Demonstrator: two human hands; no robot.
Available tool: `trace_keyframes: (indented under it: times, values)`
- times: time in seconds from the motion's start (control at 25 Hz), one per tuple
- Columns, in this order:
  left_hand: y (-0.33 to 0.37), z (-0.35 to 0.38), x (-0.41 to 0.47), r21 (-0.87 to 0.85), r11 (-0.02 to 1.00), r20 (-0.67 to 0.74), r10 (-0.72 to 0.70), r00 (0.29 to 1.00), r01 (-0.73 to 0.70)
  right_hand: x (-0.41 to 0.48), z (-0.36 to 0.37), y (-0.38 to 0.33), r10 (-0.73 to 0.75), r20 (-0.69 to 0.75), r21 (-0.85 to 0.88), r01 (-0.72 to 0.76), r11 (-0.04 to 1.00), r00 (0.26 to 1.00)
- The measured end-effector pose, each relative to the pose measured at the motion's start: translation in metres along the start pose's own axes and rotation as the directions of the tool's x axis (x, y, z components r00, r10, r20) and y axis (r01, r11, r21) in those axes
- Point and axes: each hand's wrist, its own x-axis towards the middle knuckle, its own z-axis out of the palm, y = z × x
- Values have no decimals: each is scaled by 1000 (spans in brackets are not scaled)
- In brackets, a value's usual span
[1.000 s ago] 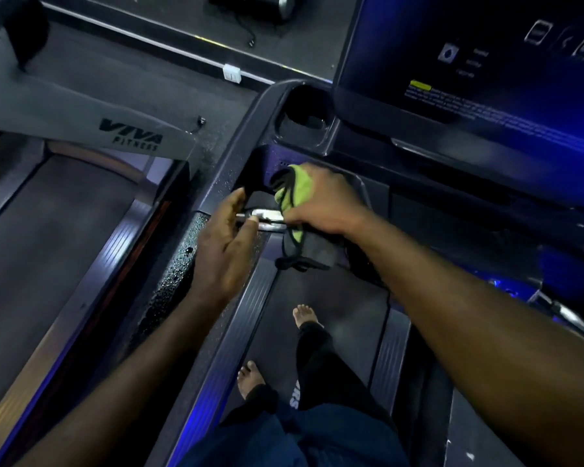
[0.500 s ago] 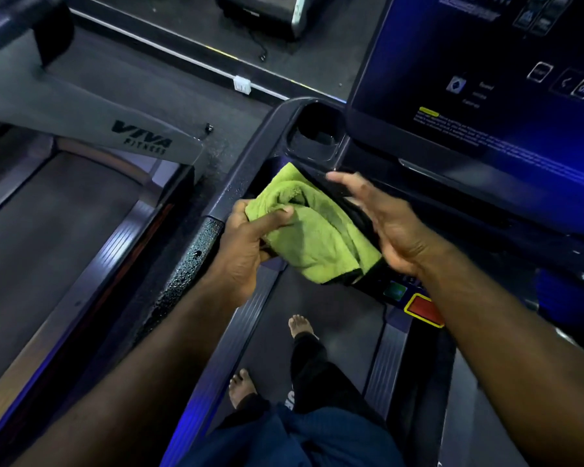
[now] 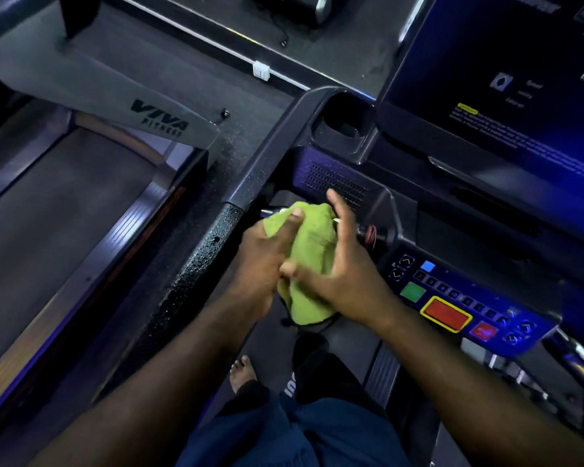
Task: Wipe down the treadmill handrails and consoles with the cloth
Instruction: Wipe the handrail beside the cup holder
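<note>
The cloth point(image 3: 312, 251) is bunched into a long bundle; its long axis runs from the person away toward the console point(image 3: 479, 288); the far end lies on a thin metal bar point(image 3: 269, 212) just beside the wet handrail point(image 3: 213, 244). It is yellow-green and soft, with many folds; a dark edge shows at the near end. The left hand point(image 3: 263, 261) grips it from the left, thumb pressed on top; the right hand point(image 3: 348, 278) holds it from the right, thumb across the front, fingers spread along its side.
</note>
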Motion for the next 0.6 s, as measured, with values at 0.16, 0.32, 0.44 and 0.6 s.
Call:
trace_keyframes:
  times: [0.16,0.32,0.44,0.6]
  values:
    - [-3,-9,-5,-64,985,101,-154,983,161,-6,-6,-10,-52,14,-308,54,950,999]
    - [-8,-23,2,6,991,71,-133,989,133,12,-41,-22,-129,-220,-547,-13,837,967]
    - [-19,-23,4,7,998,-66,-67,996,68,31,-35,-6,-164,-188,-883,-93,460,968]
    - [-30,-34,2,51,998,-108,-28,994,34,54,4,27,-163,88,-964,125,236,983]
